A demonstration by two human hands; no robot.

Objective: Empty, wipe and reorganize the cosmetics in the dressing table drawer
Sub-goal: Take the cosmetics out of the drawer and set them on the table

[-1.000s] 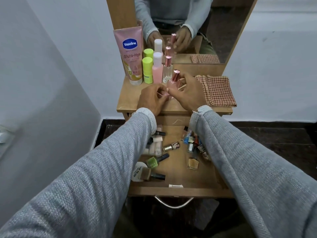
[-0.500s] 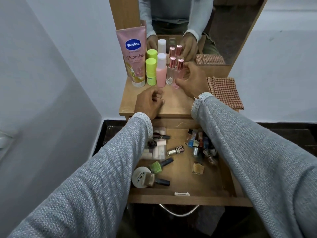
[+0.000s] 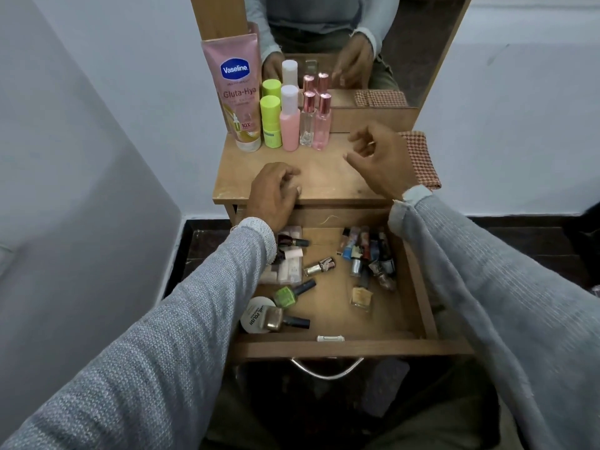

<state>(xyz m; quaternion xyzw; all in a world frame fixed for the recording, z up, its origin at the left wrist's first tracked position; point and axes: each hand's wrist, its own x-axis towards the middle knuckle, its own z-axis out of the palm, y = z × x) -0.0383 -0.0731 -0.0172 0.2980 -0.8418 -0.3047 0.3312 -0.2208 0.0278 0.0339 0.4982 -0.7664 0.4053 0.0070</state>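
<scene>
The wooden drawer (image 3: 418, 287) stands pulled out below the dressing table top (image 3: 328, 177). Inside lie several nail polish bottles, among them a green one (image 3: 287, 295), a bronze one (image 3: 279, 318) on a round white tin (image 3: 251, 315), and a cluster (image 3: 368, 251) at the back right. On the top stand a pink Vaseline tube (image 3: 235, 92), a green stick (image 3: 270, 121), a pink bottle (image 3: 290, 120), a clear bottle (image 3: 307, 120) and a pink spray bottle (image 3: 322, 123). My left hand (image 3: 274, 196) hangs at the top's front edge, fingers loosely curled, holding nothing. My right hand (image 3: 380, 157) hovers empty over the top.
A folded checked cloth (image 3: 420, 157) lies at the right end of the top. A mirror (image 3: 357, 43) behind reflects the hands and bottles. White walls close in left and right. The drawer's metal handle (image 3: 326, 371) points toward me.
The pink spray bottle, held by both hands a second ago, now stands in the row. My right hand has let go and drawn back; my left hand has moved toward the drawer.
</scene>
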